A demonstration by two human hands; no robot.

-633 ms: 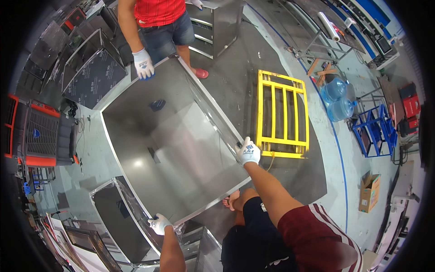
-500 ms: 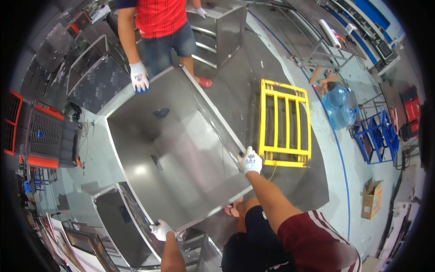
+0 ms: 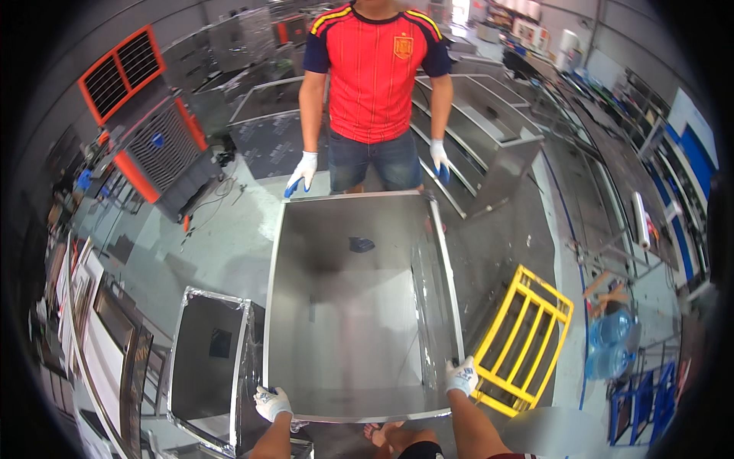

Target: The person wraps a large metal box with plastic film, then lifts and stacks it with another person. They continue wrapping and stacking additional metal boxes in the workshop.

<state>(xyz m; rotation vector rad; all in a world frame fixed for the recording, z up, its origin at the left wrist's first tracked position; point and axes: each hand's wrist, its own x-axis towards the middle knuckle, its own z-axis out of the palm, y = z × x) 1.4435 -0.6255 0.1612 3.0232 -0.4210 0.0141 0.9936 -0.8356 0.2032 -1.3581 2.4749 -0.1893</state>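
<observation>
In front of me stands a large open-faced metal cabinet (image 3: 348, 321), grey inside, with pale edge strips and a dark patch on its far inner wall. My left hand (image 3: 273, 403), in a white glove, is closed on its near left corner. The white-gloved right hand (image 3: 462, 376) grips the right edge close to the near corner; the fingertips of both hands are partly hidden. Across the cabinet a co-worker (image 3: 375, 84) in a red shirt stands at the far edge. The co-worker's gloved hands hang near that edge, apparently not gripping it.
A smaller film-wrapped metal cabinet (image 3: 206, 359) stands beside my left hand. To the right lies a yellow slatted metal frame (image 3: 526, 340), with water bottles (image 3: 612, 329) and a blue rack (image 3: 642, 405) beyond. An orange-trimmed air cooler (image 3: 157, 149) stands far left; more metal cabinets (image 3: 489, 168) sit behind the co-worker.
My view has turned and lifted, so the cabinet now appears squarer to me. Both my hands stay on its edges. The co-worker's hand has come away from the far corner.
</observation>
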